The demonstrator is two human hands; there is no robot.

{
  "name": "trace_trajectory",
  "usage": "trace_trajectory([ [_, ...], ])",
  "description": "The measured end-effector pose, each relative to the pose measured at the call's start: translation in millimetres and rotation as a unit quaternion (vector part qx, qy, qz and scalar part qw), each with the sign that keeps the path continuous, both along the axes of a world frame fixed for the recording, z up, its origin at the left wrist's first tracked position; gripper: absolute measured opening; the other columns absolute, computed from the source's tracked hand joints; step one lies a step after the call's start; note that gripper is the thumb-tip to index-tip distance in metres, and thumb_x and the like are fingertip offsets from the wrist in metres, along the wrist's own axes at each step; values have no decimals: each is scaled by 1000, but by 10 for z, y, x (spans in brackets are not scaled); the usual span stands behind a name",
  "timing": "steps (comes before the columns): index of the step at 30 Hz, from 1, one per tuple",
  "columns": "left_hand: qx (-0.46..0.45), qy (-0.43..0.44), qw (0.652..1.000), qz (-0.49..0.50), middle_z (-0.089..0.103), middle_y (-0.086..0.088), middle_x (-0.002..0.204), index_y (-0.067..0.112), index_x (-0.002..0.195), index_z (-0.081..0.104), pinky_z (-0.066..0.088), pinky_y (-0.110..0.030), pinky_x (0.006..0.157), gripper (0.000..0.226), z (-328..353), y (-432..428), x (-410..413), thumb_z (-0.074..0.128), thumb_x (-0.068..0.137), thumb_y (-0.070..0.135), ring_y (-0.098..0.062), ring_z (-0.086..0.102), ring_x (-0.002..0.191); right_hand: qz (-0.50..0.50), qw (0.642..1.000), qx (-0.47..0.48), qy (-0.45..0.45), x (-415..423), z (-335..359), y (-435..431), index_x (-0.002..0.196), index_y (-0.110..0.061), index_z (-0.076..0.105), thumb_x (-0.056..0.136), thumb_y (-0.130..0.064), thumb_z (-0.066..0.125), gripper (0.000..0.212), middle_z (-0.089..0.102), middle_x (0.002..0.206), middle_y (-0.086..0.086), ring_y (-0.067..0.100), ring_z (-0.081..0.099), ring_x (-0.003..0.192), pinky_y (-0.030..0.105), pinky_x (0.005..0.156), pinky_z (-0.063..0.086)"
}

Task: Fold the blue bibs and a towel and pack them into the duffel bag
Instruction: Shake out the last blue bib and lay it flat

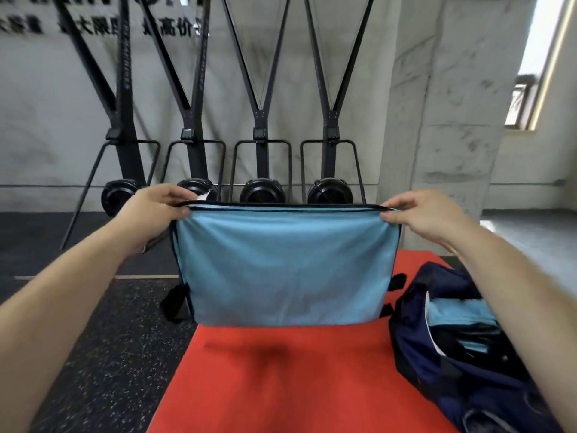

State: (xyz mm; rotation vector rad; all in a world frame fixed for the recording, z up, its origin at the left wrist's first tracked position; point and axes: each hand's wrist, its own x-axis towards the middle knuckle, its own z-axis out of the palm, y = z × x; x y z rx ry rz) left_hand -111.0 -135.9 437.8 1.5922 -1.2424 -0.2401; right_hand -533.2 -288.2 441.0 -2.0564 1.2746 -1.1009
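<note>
One blue bib (285, 264) hangs folded in the air above the far part of the red mat (274, 376), its black-trimmed top edge stretched level between two hands. The left hand (156, 210) pinches the top left corner with curled fingers; the right hand (420, 214) pinches the top right corner likewise. One navy duffel bag (462, 354) lies open at the mat's right edge, light blue cloth showing inside. Four black machines (262, 170) stand along the wall behind.
</note>
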Motion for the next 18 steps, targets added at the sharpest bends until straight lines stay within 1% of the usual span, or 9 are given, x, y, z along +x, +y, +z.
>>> trace_trajectory([
  [2,24,2,1000,3,72,3,100,14,102,72,41,-25,101,27,144,44,-30,72,83,-5,-7,64,98,7,999,51,-10,-52,159,60,95,-18,75,83,-14,81,14,61,58,0,7,48,44,17,48,40],
  [3,34,0,999,6,71,3,96,12,100,72,41,-25,100,25,193,57,-52,71,83,-6,-6,63,94,12,997,79,-18,-68,218,80,98,-13,74,83,-10,80,16,61,59,4,8,49,43,17,44,40],
  [5,45,-18,999,24,72,1,90,11,96,73,43,-22,92,21,242,43,-83,73,82,-5,-8,64,87,31,988,143,-41,-87,274,105,102,-7,69,85,-3,76,19,69,73,10,11,64,50,16,43,46],
  [8,71,-46,995,59,74,-5,87,14,91,75,46,-21,69,19,167,-78,-83,76,80,-2,-14,63,71,63,968,226,-93,-49,146,54,108,-2,61,90,4,68,20,72,94,18,21,76,73,19,50,55],
  [10,102,-40,992,65,72,-7,87,12,92,72,45,-21,53,17,30,-193,-110,72,84,-3,-19,63,58,68,957,257,-116,-6,-57,-31,105,-2,59,91,6,66,17,70,99,20,25,76,77,23,55,59],
  [13,108,-7,992,70,72,-12,98,10,92,69,45,-17,42,18,-171,-360,-137,64,89,-7,-22,71,67,57,957,250,-133,98,-346,-187,99,-6,61,92,5,65,14,70,102,20,26,76,82,27,66,63],
  [15,56,20,996,72,71,-15,102,12,89,68,51,-15,48,21,-241,-438,-95,63,89,-9,-23,71,75,55,968,198,-143,176,-462,-256,101,-7,65,93,3,65,12,71,100,16,22,75,85,25,73,62],
  [17,-4,24,997,76,73,-10,99,17,89,69,58,-24,68,24,-252,-484,-38,67,87,-6,-23,72,83,54,974,132,-177,226,-541,-333,98,-11,69,94,1,63,14,72,97,12,17,73,84,21,78,60],
  [18,-27,18,996,79,73,-6,97,19,91,71,58,-29,77,23,-260,-479,-33,69,85,-4,-20,71,86,53,974,106,-195,244,-576,-353,94,-15,70,94,1,63,18,73,96,11,16,72,84,22,80,59],
])
